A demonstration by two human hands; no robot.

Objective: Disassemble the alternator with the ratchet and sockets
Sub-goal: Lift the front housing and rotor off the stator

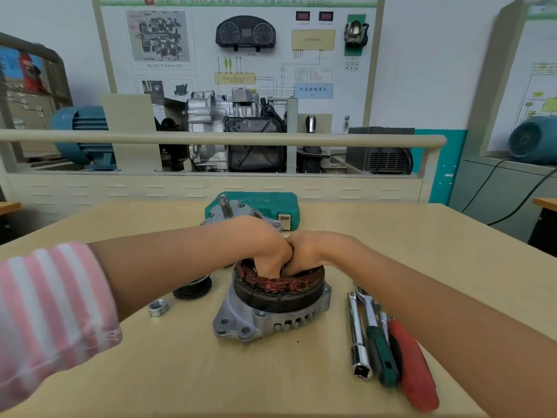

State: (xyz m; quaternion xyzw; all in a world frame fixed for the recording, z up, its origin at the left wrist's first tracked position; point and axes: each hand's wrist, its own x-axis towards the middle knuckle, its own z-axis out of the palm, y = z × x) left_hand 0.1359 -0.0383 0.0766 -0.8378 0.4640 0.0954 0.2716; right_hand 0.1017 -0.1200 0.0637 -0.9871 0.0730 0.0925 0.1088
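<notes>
Head view: alternator (pixel 272 312) sits mid-table; left hand (pixel 265 245) and right hand (pixel 307 251) curl fingers into its copper winding (pixel 280 282); yanking could tear wires or tip it toward the ratchet (pixel 378 336) at 3 o'clock

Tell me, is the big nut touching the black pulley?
Apart. The head view shows bare table between the nut and the black pulley on the table.

Red-handled tool (pixel 414 369) on wooden table (pixel 376 236)
</notes>
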